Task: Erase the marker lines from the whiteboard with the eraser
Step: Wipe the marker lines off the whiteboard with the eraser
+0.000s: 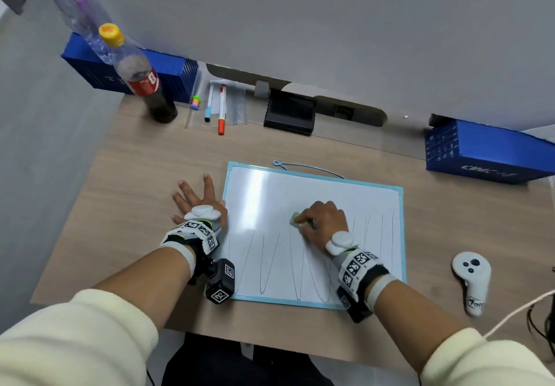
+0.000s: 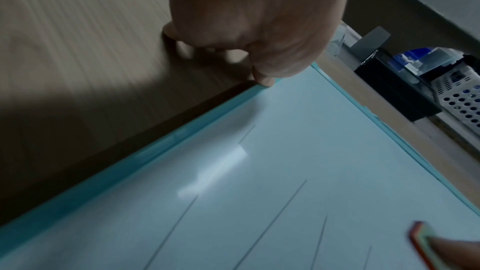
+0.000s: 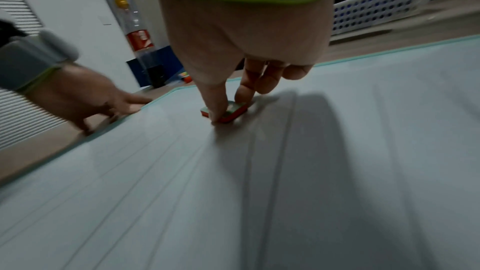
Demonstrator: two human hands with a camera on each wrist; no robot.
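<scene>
A whiteboard (image 1: 270, 193) with a light blue frame lies flat on the wooden desk. Thin zigzag marker lines (image 1: 265, 265) cross its lower half; its upper half is blank. My right hand (image 1: 322, 220) pinches a small green and red eraser (image 1: 295, 219) and presses it on the board near the middle. The eraser (image 3: 228, 111) sits under my thumb and fingers in the right wrist view. My left hand (image 1: 198, 196) lies flat on the desk with fingers spread, its thumb (image 2: 262, 77) touching the board's left frame (image 2: 155, 145).
At the back stand a cola bottle (image 1: 141, 82), blue boxes (image 1: 168, 76), markers (image 1: 221, 109) on a plastic sleeve and a black device (image 1: 289, 112). Another blue box (image 1: 486, 151) sits far right. A white controller (image 1: 473, 280) lies right of the board.
</scene>
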